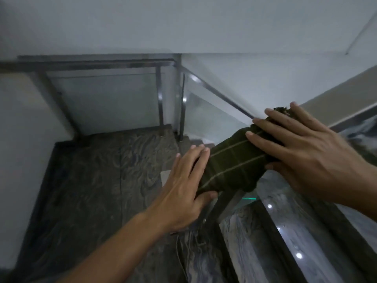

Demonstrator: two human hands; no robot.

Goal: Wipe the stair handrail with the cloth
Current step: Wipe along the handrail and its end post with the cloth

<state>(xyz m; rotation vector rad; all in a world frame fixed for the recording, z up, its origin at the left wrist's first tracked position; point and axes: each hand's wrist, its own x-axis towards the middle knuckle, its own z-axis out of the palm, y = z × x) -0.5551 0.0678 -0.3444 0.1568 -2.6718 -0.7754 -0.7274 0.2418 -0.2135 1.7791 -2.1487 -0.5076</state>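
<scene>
So the dark green striped cloth [234, 162] is draped over the grey metal stair handrail [216, 89], left hand [181, 193] and right hand [302, 152] pressed flat on it, fingers open. Looks mid-wipe; the rail's far end and landing section probably remain.

Dim, bluish light, soft motion blur throughout, small white glints on the glass [285, 231] at five o'clock, edges bowing.
</scene>
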